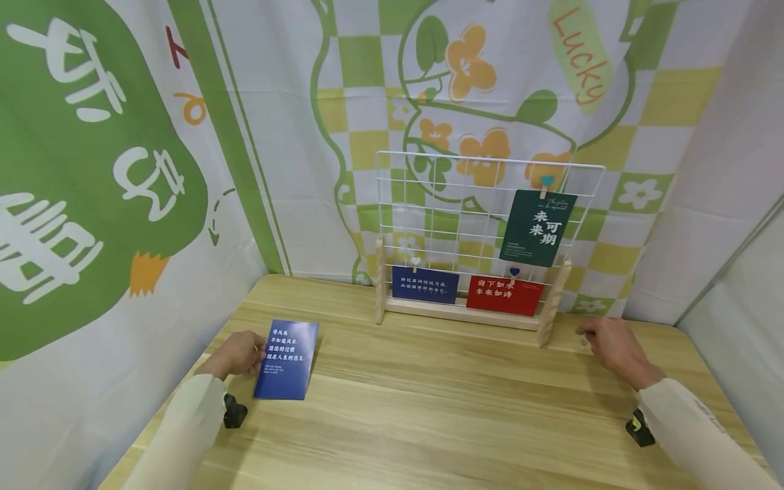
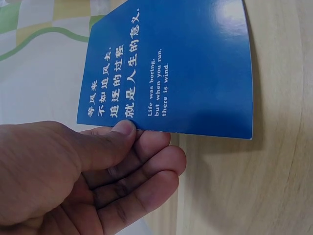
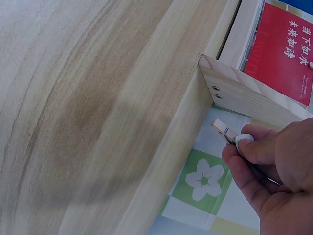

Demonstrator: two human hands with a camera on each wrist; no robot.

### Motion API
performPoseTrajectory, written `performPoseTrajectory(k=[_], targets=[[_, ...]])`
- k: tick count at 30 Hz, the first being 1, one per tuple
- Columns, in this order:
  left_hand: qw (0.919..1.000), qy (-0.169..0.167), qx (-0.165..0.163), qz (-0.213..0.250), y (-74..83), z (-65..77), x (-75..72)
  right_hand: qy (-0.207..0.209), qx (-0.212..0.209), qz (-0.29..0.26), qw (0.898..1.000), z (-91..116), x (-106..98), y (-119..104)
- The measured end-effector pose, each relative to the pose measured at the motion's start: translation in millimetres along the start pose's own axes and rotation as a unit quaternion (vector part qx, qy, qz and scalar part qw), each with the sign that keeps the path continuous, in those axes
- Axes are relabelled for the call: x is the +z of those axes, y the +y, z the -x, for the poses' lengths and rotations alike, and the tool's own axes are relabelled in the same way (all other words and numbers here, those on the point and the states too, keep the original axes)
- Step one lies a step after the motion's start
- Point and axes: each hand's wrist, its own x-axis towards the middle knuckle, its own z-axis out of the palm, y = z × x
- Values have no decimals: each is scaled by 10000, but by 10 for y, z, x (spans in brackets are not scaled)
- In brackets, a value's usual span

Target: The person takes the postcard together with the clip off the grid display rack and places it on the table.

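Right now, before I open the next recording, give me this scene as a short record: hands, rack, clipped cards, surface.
left hand: pinches a loose blue card by its edge
right hand: pinches a small wooden clip, apart from the rack
rack: white wire grid, wooden base, upright
clipped cards, head view: green card upper right; smaller blue card lower left; red card lower right
surface: wood-grain table

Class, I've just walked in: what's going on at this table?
A person's left hand pinches a blue text card by its edge, while the right hand holds a small wooden clothespin near a white wire grid rack. Three cards are clipped to the rack: a green card, a red card and a second blue card.
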Motion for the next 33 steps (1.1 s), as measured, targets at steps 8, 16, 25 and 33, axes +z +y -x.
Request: performPoseTrajectory(k=[8, 16, 25, 33], targets=[[9999, -54, -82, 123, -59, 40, 33, -128, 75, -68, 9999, 33, 51, 13], [9996, -117, -215, -136, -105, 78, 38, -228, 71, -170, 9996, 66, 86, 24], [9996, -218, -168, -45, -148, 108, 38, -337, 121, -118, 9993, 58, 108, 4], [9994, -268, -222, -68, -146, 133, 28, -390, 94, -175, 9990, 55, 111, -14]])
